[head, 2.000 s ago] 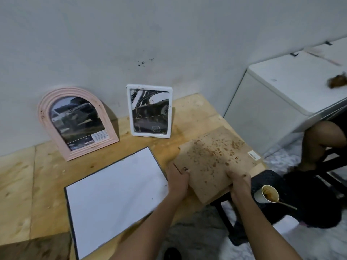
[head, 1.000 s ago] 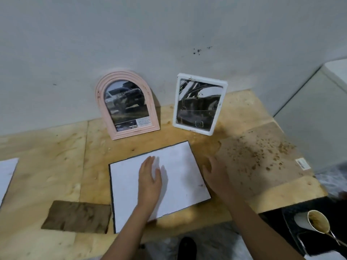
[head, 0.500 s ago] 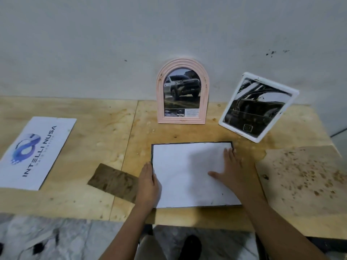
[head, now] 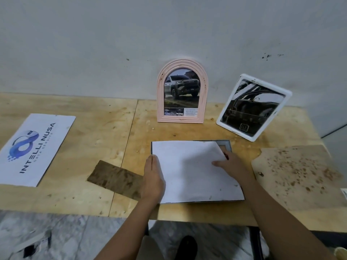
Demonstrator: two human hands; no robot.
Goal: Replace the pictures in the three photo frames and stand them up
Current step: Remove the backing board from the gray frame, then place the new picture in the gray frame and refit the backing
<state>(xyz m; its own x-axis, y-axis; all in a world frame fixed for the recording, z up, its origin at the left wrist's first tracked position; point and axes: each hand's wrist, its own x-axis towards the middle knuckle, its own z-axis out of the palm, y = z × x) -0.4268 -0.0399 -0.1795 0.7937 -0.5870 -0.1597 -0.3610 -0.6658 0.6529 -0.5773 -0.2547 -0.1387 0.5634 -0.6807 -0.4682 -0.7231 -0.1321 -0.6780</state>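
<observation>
A dark rectangular frame (head: 225, 144) lies flat near the table's front edge with a white sheet (head: 191, 169) covering it. My left hand (head: 153, 177) rests flat on the frame's left edge, fingers straight. My right hand (head: 231, 166) pinches the sheet at its far right corner, thumb on top, and the frame's corner shows bare there. A pink arched frame (head: 181, 94) with a truck picture stands upright against the wall. To its right a white frame (head: 253, 107) with a dark car picture leans tilted against the wall.
A printed logo sheet (head: 32, 147) lies at the left of the wooden table (head: 93, 128). A small brown board (head: 116, 179) lies beside my left hand. A larger stained backing board (head: 300, 177) lies at the right. The wall closes off the back.
My hands left the stained board and moved onto the dark frame. The right hand has now raised the white sheet's far right corner, baring the frame's corner. My view swung left.
</observation>
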